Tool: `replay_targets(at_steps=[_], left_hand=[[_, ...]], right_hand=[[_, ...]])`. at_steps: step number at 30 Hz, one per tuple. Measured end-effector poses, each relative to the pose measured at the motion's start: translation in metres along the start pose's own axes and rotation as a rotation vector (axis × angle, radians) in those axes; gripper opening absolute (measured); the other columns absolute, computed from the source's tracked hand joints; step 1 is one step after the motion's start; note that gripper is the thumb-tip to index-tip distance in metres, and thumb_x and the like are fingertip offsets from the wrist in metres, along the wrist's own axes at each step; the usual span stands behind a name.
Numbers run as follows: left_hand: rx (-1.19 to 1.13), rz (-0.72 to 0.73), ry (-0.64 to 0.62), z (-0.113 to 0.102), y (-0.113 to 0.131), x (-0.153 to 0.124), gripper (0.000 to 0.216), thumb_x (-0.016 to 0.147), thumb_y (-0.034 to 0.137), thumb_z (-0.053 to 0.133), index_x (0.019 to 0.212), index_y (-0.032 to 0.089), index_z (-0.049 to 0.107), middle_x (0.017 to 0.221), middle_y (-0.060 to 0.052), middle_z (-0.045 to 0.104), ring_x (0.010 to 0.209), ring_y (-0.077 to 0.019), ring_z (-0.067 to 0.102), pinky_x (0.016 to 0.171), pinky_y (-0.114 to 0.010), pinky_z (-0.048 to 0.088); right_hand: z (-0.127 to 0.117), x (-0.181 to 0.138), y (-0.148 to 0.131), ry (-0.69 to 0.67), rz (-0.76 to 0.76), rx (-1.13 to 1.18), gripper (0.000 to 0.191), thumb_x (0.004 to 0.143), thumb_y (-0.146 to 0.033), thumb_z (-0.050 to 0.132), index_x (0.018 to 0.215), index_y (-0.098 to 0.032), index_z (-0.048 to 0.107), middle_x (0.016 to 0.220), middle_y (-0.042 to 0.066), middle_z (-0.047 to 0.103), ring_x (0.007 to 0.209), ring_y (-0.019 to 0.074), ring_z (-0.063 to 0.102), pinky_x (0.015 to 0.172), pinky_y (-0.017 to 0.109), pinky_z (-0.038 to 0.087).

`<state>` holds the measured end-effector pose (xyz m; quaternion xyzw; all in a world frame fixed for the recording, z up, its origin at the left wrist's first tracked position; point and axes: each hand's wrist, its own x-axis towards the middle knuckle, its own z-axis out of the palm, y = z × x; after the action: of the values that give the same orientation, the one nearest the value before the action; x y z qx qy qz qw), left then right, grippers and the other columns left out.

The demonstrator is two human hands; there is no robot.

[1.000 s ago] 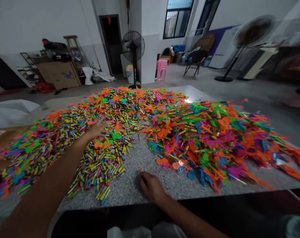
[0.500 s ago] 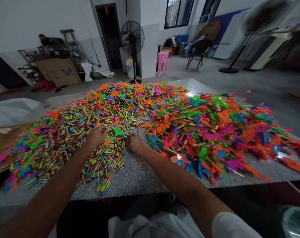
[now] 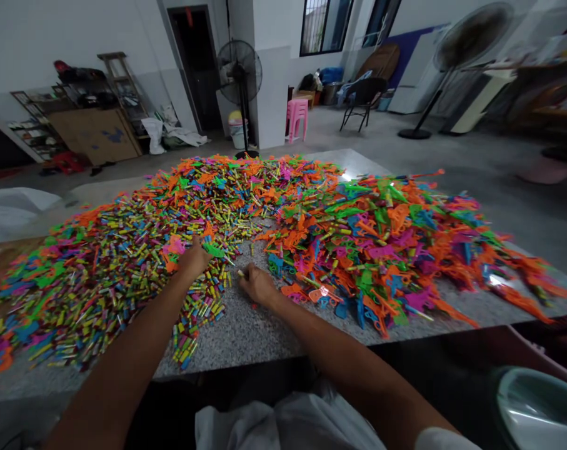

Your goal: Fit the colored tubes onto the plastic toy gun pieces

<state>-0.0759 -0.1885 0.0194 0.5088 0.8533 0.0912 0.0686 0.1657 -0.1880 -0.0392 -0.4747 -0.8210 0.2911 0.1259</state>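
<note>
My left hand (image 3: 196, 259) is over the pile of small striped tubes (image 3: 137, 256), its fingers closed at the near edge of a flat green plastic piece (image 3: 214, 249). An orange plastic piece (image 3: 209, 231) lies just beyond it, and pink and orange pieces (image 3: 173, 249) lie to the hand's left. Over the grey speckled table (image 3: 245, 334), my right hand (image 3: 259, 284) pinches one small yellowish tube (image 3: 241, 274) between thumb and fingers. The curled fingers of both hands are partly hidden.
A heap of orange, green, blue and pink plastic gun-shaped pieces (image 3: 391, 250) covers the table's right side. Beyond the table stand a black fan (image 3: 239, 72), pink stools (image 3: 297, 119) and a chair (image 3: 365, 97). A clear-rimmed bin (image 3: 541, 400) is at lower right.
My left hand has moved right and reached the green piece. The right hand has drawn back slightly from the pile's edge, with a tube now visible in its fingers. The whole view has shifted slightly.
</note>
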Motion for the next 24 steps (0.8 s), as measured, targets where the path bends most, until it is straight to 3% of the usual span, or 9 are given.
replay_targets(at_steps=[4,8,11,14,18,20,24], left_hand=[[0.076,0.173,0.133,0.003,-0.008,-0.007,0.064,0.096,0.039,0.062,0.155,0.02,0.049,0.144,-0.024,0.063,0.136,-0.0397,0.058,0.106,-0.047,0.048],[0.198,0.398,0.029,0.004,-0.007,-0.003,0.056,0.089,0.036,0.071,0.143,0.023,0.064,0.161,-0.019,0.049,0.151,-0.0445,0.04,0.118,-0.052,0.038],[0.234,0.438,-0.021,-0.001,-0.006,0.003,0.043,0.087,0.033,0.072,0.127,0.018,0.07,0.149,-0.021,0.058,0.143,-0.0413,0.049,0.117,-0.05,0.039],[0.225,0.458,0.014,-0.008,-0.005,0.004,0.025,0.09,0.03,0.066,0.111,0.017,0.07,0.128,-0.021,0.068,0.129,-0.0375,0.058,0.111,-0.046,0.044],[-0.039,0.365,0.069,-0.018,0.001,-0.015,0.024,0.095,0.042,0.059,0.103,0.021,0.066,0.103,-0.011,0.073,0.101,-0.0291,0.067,0.09,-0.037,0.051],[-0.256,0.315,0.001,-0.023,0.007,-0.035,0.033,0.093,0.053,0.062,0.102,0.022,0.066,0.091,-0.005,0.072,0.087,-0.0244,0.066,0.078,-0.032,0.05],[-0.519,0.368,-0.293,-0.029,0.021,-0.081,0.048,0.085,0.065,0.071,0.101,0.021,0.071,0.078,0.001,0.067,0.07,-0.0183,0.059,0.062,-0.027,0.044]], right_hand=[[0.003,-0.019,-0.001,0.042,0.003,0.213,0.015,0.099,-0.025,0.06,0.112,-0.018,0.062,0.098,0.007,0.076,0.087,0.0198,0.067,0.074,0.027,0.043],[0.01,-0.038,-0.002,0.063,-0.069,0.358,0.011,0.095,-0.022,0.061,0.106,-0.019,0.06,0.093,0.003,0.072,0.083,0.0181,0.064,0.075,0.026,0.043],[0.01,-0.049,0.002,0.087,-0.087,0.455,0.01,0.094,-0.02,0.061,0.103,-0.02,0.059,0.09,0.0,0.07,0.083,0.017,0.063,0.076,0.026,0.044],[0.005,-0.057,0.008,0.114,-0.063,0.557,0.007,0.092,-0.019,0.06,0.098,-0.021,0.059,0.085,-0.002,0.066,0.08,0.0159,0.061,0.074,0.026,0.044],[-0.008,-0.062,0.006,0.173,-0.057,0.747,0.005,0.093,-0.026,0.059,0.096,-0.021,0.059,0.078,-0.003,0.06,0.075,0.0155,0.056,0.068,0.025,0.043],[-0.02,-0.063,-0.002,0.224,-0.096,0.839,0.011,0.094,-0.031,0.06,0.099,-0.021,0.06,0.078,-0.003,0.059,0.074,0.0153,0.055,0.067,0.025,0.043],[-0.051,-0.066,-0.023,0.327,-0.159,0.94,0.02,0.095,-0.038,0.062,0.106,-0.021,0.063,0.083,-0.002,0.06,0.071,0.014,0.053,0.065,0.025,0.042]])
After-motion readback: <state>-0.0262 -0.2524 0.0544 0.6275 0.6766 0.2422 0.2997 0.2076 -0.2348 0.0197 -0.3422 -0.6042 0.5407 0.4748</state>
